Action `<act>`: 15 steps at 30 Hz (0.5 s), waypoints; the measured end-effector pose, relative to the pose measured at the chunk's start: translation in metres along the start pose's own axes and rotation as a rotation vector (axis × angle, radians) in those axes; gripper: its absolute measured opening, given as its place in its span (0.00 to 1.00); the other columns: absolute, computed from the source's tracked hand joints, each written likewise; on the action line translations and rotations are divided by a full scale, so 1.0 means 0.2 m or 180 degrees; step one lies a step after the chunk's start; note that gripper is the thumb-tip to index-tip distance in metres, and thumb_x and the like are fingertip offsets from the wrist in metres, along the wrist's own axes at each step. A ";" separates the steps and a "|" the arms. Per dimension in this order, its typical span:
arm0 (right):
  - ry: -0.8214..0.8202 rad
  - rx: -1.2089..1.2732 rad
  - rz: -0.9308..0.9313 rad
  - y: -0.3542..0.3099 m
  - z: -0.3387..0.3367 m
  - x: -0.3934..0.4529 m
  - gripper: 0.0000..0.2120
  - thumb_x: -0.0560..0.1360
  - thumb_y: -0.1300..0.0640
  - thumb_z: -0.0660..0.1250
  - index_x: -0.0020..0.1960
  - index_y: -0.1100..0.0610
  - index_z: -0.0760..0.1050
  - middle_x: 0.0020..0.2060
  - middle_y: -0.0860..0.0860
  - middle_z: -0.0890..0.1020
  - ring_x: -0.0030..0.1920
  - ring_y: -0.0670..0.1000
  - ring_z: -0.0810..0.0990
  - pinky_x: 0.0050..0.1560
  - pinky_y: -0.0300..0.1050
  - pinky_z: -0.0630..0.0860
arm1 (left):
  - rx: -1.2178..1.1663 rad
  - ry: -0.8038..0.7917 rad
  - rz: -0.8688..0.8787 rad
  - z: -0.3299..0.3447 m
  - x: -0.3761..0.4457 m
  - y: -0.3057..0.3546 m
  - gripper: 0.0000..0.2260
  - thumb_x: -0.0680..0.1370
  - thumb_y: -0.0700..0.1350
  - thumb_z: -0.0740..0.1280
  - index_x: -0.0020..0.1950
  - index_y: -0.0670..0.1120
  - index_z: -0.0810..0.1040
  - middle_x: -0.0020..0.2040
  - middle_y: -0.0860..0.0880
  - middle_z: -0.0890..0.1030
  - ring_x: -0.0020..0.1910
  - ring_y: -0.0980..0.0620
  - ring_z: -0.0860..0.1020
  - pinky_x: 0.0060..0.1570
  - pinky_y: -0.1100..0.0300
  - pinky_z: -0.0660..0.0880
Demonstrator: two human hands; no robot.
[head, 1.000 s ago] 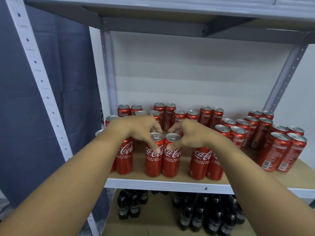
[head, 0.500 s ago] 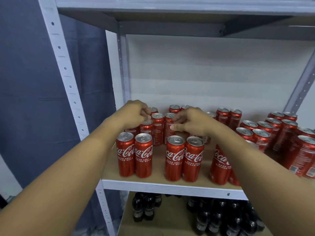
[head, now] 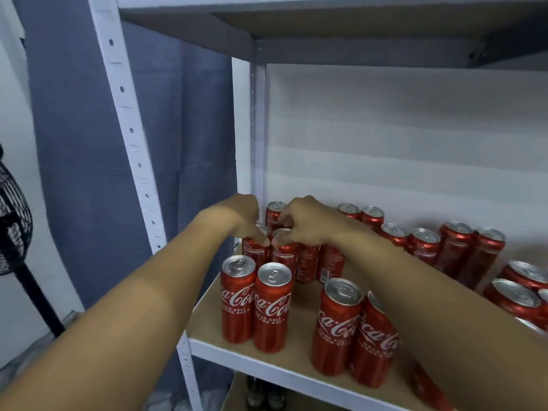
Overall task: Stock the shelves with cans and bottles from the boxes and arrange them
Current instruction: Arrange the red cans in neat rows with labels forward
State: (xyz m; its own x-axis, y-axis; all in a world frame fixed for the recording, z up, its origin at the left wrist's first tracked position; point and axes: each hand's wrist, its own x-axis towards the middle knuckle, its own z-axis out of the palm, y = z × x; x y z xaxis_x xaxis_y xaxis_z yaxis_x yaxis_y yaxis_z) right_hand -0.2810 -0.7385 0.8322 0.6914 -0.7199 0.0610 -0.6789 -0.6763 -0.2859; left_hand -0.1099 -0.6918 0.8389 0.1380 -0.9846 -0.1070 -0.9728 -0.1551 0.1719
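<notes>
left hand (head: 237,216) grips can (head: 254,251) | right hand (head: 305,222) grips its neighbour (head: 285,253) | shelf (head: 299,298) back-left corner | bare board between pairs

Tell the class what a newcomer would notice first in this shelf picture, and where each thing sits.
Two bare forearms reach in, the left hand and right hand gripping the tops of two red cans near the shelf's back left corner. At the front edge of the wooden shelf board, two pairs of Coca-Cola cans stand upright. More red cans run along the back to the right.
</notes>
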 end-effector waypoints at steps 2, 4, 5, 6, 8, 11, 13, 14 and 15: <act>-0.0022 -0.0042 -0.0033 0.00 0.01 0.03 0.23 0.66 0.46 0.80 0.55 0.58 0.81 0.48 0.53 0.84 0.47 0.52 0.82 0.51 0.53 0.81 | 0.0008 -0.0071 0.0066 0.00 0.02 -0.02 0.19 0.71 0.57 0.79 0.50 0.42 0.83 0.46 0.50 0.84 0.46 0.49 0.82 0.48 0.52 0.81; -0.0050 -0.0002 -0.0031 0.00 0.01 0.05 0.23 0.64 0.50 0.82 0.55 0.57 0.81 0.48 0.52 0.84 0.46 0.52 0.83 0.51 0.53 0.82 | 0.0003 -0.0184 0.0151 -0.02 0.01 -0.03 0.16 0.72 0.53 0.79 0.54 0.47 0.85 0.49 0.52 0.85 0.50 0.49 0.83 0.54 0.51 0.82; -0.0110 0.0046 -0.0042 0.00 0.01 0.06 0.24 0.64 0.52 0.83 0.57 0.57 0.82 0.49 0.52 0.84 0.48 0.53 0.83 0.52 0.53 0.82 | 0.0026 -0.0258 0.0206 -0.03 0.01 -0.03 0.15 0.72 0.51 0.79 0.57 0.49 0.85 0.52 0.53 0.85 0.53 0.50 0.82 0.57 0.51 0.81; -0.0186 0.0075 -0.0057 0.00 0.01 0.07 0.25 0.64 0.54 0.83 0.58 0.56 0.82 0.51 0.52 0.84 0.49 0.53 0.83 0.53 0.53 0.82 | 0.0062 -0.0329 0.0260 -0.04 0.01 -0.03 0.17 0.72 0.48 0.79 0.61 0.50 0.85 0.55 0.54 0.84 0.55 0.50 0.81 0.60 0.51 0.80; -0.0269 0.0071 -0.0104 -0.01 0.00 0.08 0.25 0.64 0.55 0.82 0.59 0.55 0.82 0.52 0.52 0.84 0.52 0.53 0.82 0.55 0.54 0.81 | 0.0147 -0.0413 0.0333 -0.07 -0.01 -0.02 0.23 0.72 0.47 0.79 0.66 0.50 0.82 0.60 0.55 0.83 0.59 0.51 0.79 0.63 0.51 0.77; -0.0227 0.0020 -0.0124 -0.01 0.00 0.08 0.19 0.65 0.50 0.82 0.51 0.55 0.82 0.47 0.51 0.84 0.48 0.52 0.82 0.50 0.51 0.81 | 0.0124 -0.0394 0.0300 -0.08 -0.01 -0.02 0.28 0.70 0.54 0.80 0.68 0.49 0.80 0.63 0.55 0.82 0.60 0.51 0.78 0.63 0.54 0.76; -0.0154 -0.0077 -0.0089 -0.03 0.01 0.07 0.16 0.66 0.46 0.81 0.39 0.55 0.77 0.37 0.49 0.79 0.38 0.51 0.80 0.37 0.45 0.76 | 0.0136 -0.0273 0.0182 -0.07 -0.02 -0.02 0.28 0.69 0.59 0.80 0.64 0.46 0.82 0.60 0.53 0.83 0.58 0.50 0.80 0.61 0.52 0.79; -0.0120 -0.0141 -0.0070 -0.04 0.02 0.06 0.18 0.67 0.45 0.80 0.37 0.54 0.75 0.35 0.49 0.77 0.37 0.51 0.79 0.35 0.43 0.72 | 0.0145 -0.0214 0.0143 -0.07 -0.01 -0.03 0.26 0.70 0.59 0.80 0.61 0.45 0.83 0.58 0.51 0.84 0.56 0.50 0.82 0.60 0.51 0.80; -0.0096 -0.0210 -0.0048 -0.04 0.03 0.07 0.17 0.67 0.45 0.80 0.38 0.55 0.76 0.36 0.50 0.77 0.38 0.53 0.79 0.35 0.43 0.71 | 0.0129 -0.0196 0.0133 -0.07 -0.02 -0.03 0.23 0.70 0.57 0.79 0.59 0.45 0.84 0.55 0.51 0.85 0.53 0.50 0.83 0.58 0.51 0.81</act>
State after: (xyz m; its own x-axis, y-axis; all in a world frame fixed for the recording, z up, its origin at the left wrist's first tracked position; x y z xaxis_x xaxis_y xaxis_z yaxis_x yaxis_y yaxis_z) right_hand -0.2647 -0.7414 0.8306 0.7082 -0.7051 0.0356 -0.6825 -0.6966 -0.2214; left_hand -0.1027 -0.6886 0.8512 0.0867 -0.9832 -0.1608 -0.9844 -0.1094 0.1379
